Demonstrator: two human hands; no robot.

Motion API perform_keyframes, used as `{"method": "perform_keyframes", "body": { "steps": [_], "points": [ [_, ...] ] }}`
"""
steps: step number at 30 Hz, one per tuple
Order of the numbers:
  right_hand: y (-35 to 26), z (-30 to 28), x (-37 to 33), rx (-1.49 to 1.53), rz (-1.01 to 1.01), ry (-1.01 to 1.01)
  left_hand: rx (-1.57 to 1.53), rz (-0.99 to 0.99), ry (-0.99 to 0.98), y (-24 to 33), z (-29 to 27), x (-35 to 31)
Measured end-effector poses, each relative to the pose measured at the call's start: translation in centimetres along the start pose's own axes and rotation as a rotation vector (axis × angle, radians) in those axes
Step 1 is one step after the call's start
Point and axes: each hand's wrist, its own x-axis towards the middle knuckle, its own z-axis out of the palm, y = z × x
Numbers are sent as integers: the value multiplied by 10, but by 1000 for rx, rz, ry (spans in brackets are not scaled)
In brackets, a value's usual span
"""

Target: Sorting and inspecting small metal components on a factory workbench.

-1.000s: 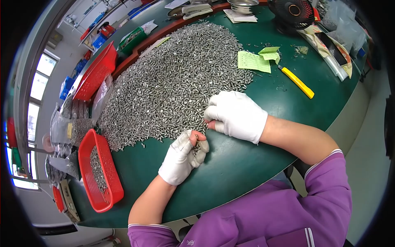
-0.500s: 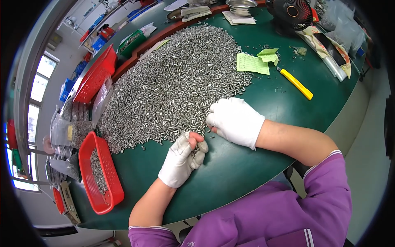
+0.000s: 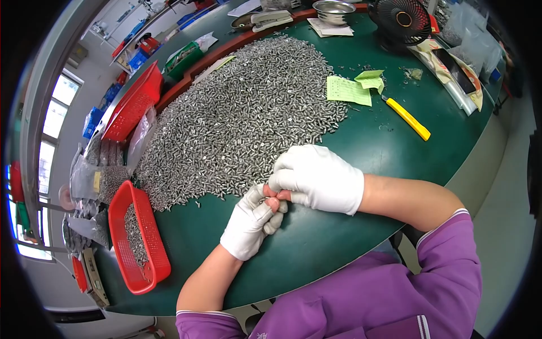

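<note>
A wide pile of small silvery metal pieces (image 3: 237,113), like short pins or screws, covers much of the green table (image 3: 316,248). At its near edge my two hands meet, both in white gloves that leave the thumb and index fingertips bare. My left hand (image 3: 251,223) is closed, its fingers curled and its thumb and index tip pinched together. From the right, my right hand (image 3: 319,178) reaches over with bent fingers, its bare tips pressed against those of the left. Whatever lies between the fingertips is too small and covered to make out.
Left of the pile stands a red perforated basket (image 3: 158,257) holding some metal pieces. Beyond it are plastic bags (image 3: 113,181) and another red basket (image 3: 132,107). To the right lie green paper slips (image 3: 348,90), a yellow cutter knife (image 3: 407,120) and a black fan (image 3: 401,21).
My right hand has come from the pile's edge toward me and the left, and its fingertips now meet the left hand's. My left hand has shifted only slightly.
</note>
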Motion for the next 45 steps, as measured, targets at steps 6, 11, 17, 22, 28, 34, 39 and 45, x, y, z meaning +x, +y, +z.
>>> {"method": "perform_keyframes", "body": {
  "steps": [6, 11, 17, 22, 28, 34, 39, 45],
  "points": [
    [5, 3, -4, 77, 24, 32, 32, 11, -1, -1, 0, -1],
    [13, 2, -3, -27, 85, 109, 13, 7, 18, -1, -4, -3],
    [18, 4, -3, -170, 68, -37, -48, -20, 20, 1, -5, -3],
    [16, 9, -4, -282, 36, -116, -62, -12, -16, 1, -8, -3],
    [12, 6, -3, -58, 176, -72, -45, 44, -37, -2, -4, -3],
    [3, 2, -2, 444, 319, -97, -9, 24, -32, -3, -2, -2],
    [2, 3, -1, 484, 265, -58, -33, 29, 11, -3, -2, -2],
    [21, 4, -4, -104, 98, 46, 12, 22, -15, 0, -3, -2]
  ]
}}
